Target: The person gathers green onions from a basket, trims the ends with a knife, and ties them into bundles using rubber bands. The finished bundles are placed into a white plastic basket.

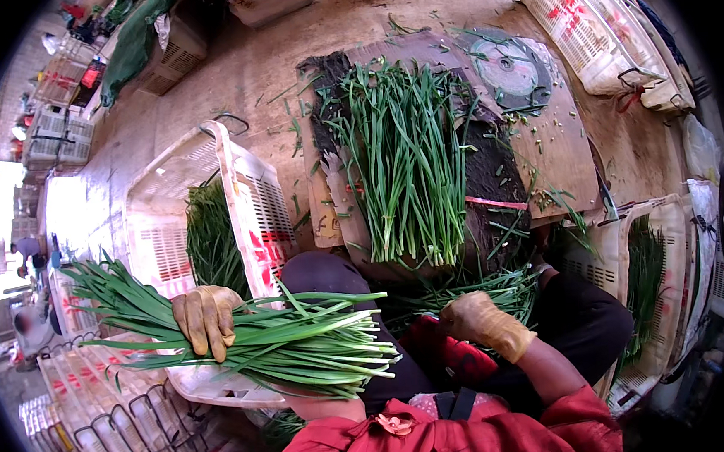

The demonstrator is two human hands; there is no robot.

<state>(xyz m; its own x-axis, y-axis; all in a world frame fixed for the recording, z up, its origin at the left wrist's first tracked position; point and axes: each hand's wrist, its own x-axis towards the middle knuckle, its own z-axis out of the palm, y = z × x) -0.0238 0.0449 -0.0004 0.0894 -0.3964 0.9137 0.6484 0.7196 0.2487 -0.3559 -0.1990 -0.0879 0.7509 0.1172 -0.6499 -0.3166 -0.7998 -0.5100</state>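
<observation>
Head: greens (407, 157) on mat (497, 164) amid crates (265, 207)

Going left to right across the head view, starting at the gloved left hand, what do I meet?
Yellowish-brown gloved left hand, laid-out pile of long green stalks, round grey disc, white slatted plastic crate holding greens, translucent plastic bag.

Glossy garlic chives (302, 337) against scuffed plastic and matt cloth.
The held leaves look smooth and slick, with shiny pale stem ends. The left glove (206, 318) and right glove (484, 324) appear rubbery, creased and stained, with a dull sheen. The perforated crate (265, 207) is hard white plastic, smooth but grimy. The dark mat (495, 164) looks rough and matt; the brown sheet (553, 173) resembles dry, matt cardboard. The red shirt (351, 446) is soft woven cloth, the clear bag (701, 147) thin, wrinkled plastic film.
</observation>
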